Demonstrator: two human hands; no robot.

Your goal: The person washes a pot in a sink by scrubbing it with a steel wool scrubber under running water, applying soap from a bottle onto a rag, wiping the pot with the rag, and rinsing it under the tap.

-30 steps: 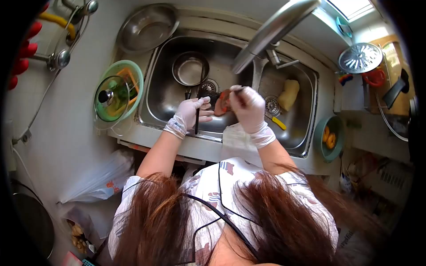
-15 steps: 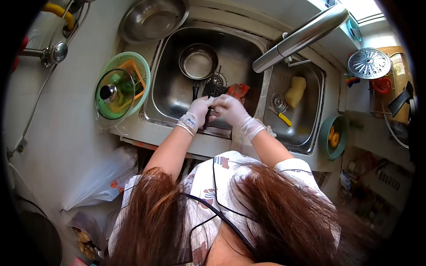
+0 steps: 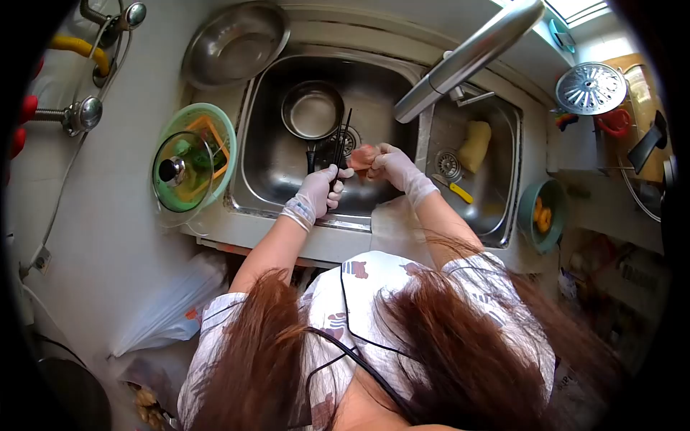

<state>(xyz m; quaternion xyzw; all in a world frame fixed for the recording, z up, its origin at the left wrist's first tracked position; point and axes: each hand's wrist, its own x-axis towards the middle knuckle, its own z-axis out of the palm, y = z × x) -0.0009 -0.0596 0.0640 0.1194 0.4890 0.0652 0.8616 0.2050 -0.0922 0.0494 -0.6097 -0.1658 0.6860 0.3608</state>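
My left hand, in a white glove, is closed around a bunch of dark chopsticks that point up and away over the large sink. My right hand, gloved too, pinches a reddish-orange cloth just right of the chopsticks. Beyond my left hand a small frying pan lies in the large sink, its black handle towards me. The drain shows partly behind the chopsticks.
The small sink holds a yellow sponge-like block and a yellow-handled knife. Left stands a green basin under a glass lid; behind it, a metal bowl. The faucet reaches over the divider.
My right hand has left my left hand and taken hold of the reddish cloth, lifting it towards the chopsticks. My left hand keeps the chopsticks, which now stand out more plainly.
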